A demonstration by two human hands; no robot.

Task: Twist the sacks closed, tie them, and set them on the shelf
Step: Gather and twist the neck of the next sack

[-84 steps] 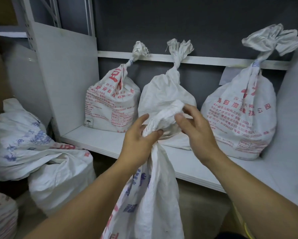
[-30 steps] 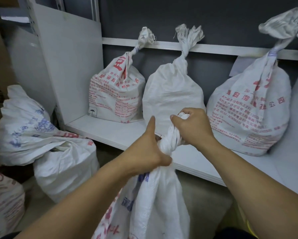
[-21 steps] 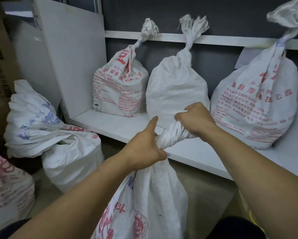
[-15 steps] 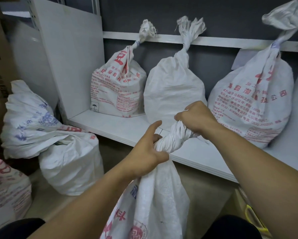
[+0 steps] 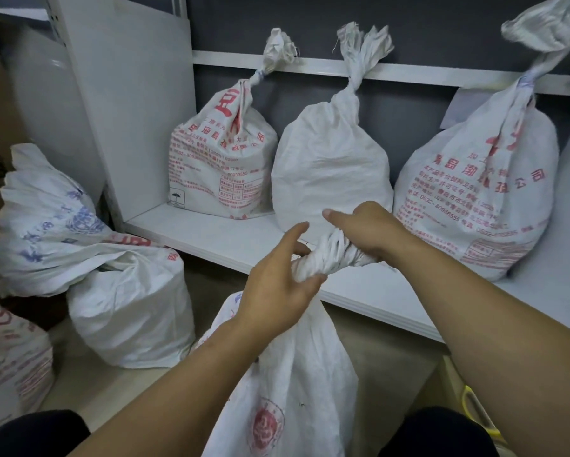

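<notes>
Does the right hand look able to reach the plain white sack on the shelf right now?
Likely yes for reach: the plain white sack stands just behind the right hand, nothing between. But that hand grips the twisted sack neck.

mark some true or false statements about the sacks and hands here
1. A left sack, middle sack and right sack stand on the shelf. True.
2. The held sack rests on the shelf. False: it is below the shelf's front edge, off it.
3. The left hand and right hand both hold its twisted neck. True.
4. The middle sack bears red print. False: its visible side is plain white; the left sack and right sack bear red print.
</notes>
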